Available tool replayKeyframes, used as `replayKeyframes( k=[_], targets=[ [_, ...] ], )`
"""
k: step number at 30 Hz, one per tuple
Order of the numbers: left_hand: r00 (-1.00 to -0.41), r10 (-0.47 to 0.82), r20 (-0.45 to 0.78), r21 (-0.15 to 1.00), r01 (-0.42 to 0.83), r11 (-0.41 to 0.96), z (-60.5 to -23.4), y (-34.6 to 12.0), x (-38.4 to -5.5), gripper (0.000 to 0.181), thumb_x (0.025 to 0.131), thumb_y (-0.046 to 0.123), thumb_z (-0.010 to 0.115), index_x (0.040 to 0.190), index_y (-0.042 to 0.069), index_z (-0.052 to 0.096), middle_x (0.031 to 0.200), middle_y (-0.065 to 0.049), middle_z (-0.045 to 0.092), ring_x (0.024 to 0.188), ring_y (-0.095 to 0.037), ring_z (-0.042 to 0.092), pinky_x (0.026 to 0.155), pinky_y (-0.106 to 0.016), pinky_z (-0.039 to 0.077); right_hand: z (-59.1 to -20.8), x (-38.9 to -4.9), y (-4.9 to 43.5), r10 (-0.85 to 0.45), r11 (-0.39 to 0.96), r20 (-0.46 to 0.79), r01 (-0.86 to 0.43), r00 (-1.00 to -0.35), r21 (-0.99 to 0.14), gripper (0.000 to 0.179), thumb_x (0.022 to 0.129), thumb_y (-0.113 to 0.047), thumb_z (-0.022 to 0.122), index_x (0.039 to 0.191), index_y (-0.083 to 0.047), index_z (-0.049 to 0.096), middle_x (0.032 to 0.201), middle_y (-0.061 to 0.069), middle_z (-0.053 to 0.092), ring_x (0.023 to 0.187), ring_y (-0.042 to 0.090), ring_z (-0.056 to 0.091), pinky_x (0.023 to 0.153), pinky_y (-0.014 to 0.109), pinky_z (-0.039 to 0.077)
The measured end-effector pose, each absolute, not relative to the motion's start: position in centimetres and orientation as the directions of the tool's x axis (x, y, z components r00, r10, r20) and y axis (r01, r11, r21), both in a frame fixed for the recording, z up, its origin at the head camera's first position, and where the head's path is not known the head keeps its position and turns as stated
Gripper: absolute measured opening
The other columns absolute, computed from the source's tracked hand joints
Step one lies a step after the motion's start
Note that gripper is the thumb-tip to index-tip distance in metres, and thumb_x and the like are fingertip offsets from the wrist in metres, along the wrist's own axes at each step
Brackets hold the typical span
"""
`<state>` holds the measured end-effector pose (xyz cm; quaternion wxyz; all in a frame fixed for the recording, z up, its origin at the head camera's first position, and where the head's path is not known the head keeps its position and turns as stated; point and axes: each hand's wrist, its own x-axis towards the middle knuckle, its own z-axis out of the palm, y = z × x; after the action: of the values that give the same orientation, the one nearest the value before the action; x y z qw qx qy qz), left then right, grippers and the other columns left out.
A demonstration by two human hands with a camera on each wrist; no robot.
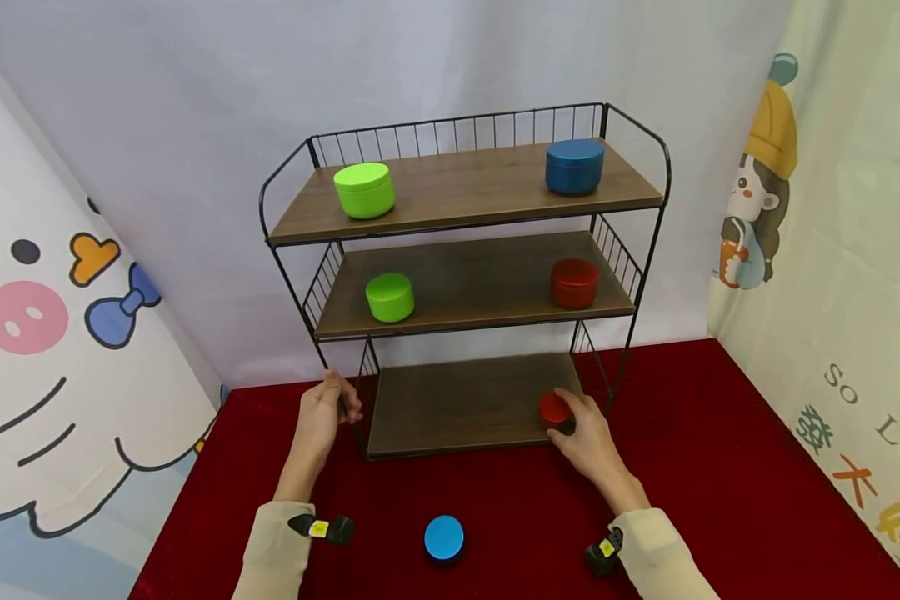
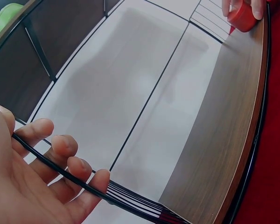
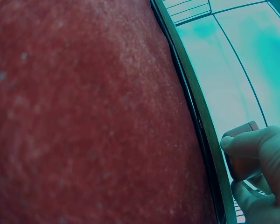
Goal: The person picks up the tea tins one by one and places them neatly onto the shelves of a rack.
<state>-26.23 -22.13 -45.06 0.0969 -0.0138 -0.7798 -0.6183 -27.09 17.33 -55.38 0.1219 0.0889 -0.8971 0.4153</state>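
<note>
My right hand (image 1: 587,437) pinches a small round red tin (image 1: 552,408) between thumb and fingers at the right end of the bottom shelf (image 1: 465,404). In the right wrist view the tin (image 3: 245,163) looks dark, partly covered by the thumb and fingers. My left hand (image 1: 326,417) holds the black metal post (image 2: 51,164) at the shelf rack's left front, its fingers curled behind the post. The left wrist view also shows the red tin (image 2: 242,17) across the bottom shelf, with right fingertips on it. A round blue tin (image 1: 444,538) lies on the red cloth in front of the rack.
On the top shelf (image 1: 465,187) stand a green tin (image 1: 365,192) at left and a blue tin (image 1: 574,167) at right. The middle shelf (image 1: 472,283) carries another green tin (image 1: 390,297) and a larger red tin (image 1: 574,282). Red cloth (image 1: 712,467) covers the table.
</note>
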Motion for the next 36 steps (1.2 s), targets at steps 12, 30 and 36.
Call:
replayKeyframes(
  k=[12,30,36],
  targets=[
    [-0.98,-0.102,0.173,0.959,0.144,0.245,-45.1,-22.1,-26.3,0.072,0.112,0.044,0.025,0.084,-0.014,0.057,0.068,-0.011,0.058,0.064,-0.018,0.06,0.069,-0.027,0.057,-55.5,-27.2,17.4,-0.068,0.642,0.279,-0.256,-0.958,-0.723,0.07,0.085,-0.003,0.081,0.147,0.002,0.049,0.136,0.033,0.053,0.119,0.047,0.059,0.097,0.06,0.052],
    [-0.981,-0.092,0.169,0.96,0.143,0.241,-45.2,-22.3,-26.3,0.072,0.112,0.044,0.024,0.084,-0.014,0.057,0.067,-0.01,0.059,0.065,-0.017,0.06,0.071,-0.029,0.058,-55.3,-26.7,17.3,-0.069,0.633,0.268,-0.25,-0.961,-0.733,0.069,0.088,-0.001,0.079,0.148,0.001,0.048,0.143,0.032,0.048,0.121,0.047,0.056,0.097,0.059,0.053],
    [-0.979,-0.094,0.181,0.957,0.153,0.247,-45.2,-22.2,-26.3,0.072,0.112,0.044,0.025,0.084,-0.015,0.057,0.067,-0.01,0.059,0.064,-0.019,0.06,0.069,-0.027,0.057,-55.2,-26.1,17.3,-0.073,0.628,0.318,-0.291,-0.945,-0.722,0.069,0.086,0.001,0.08,0.147,0.001,0.049,0.144,0.033,0.048,0.118,0.047,0.058,0.095,0.058,0.054]
  ],
)
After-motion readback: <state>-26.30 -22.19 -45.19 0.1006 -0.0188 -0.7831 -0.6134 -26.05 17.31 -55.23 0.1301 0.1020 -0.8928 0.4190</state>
